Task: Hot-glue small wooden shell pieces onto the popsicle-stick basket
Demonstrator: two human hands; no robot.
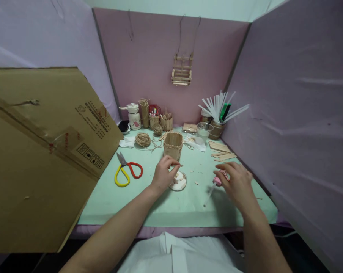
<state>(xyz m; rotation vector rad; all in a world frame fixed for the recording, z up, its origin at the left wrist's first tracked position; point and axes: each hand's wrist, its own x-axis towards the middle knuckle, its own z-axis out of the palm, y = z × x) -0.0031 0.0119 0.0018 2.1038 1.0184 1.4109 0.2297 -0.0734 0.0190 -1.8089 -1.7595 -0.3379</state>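
Note:
My left hand (163, 173) hovers over a small clear dish (179, 182) of white glue, its fingers curled and pinched on something I cannot make out. Just beyond it stands a small square holder made of wooden sticks (173, 145). My right hand (236, 181) rests on the green mat (148, 204) to the right, fingers bent over a pink object (217, 179) with a thin white stick (209, 197) pointing toward me. Whether the hand grips it is unclear.
Yellow and red scissors (127, 173) lie left of the dish. A large cardboard sheet (37, 151) leans over the left side. At the back are a twine ball (143, 139), jars, a clear cup (203, 132), white sticks in a pot (217, 129), and flat wooden sticks (220, 149).

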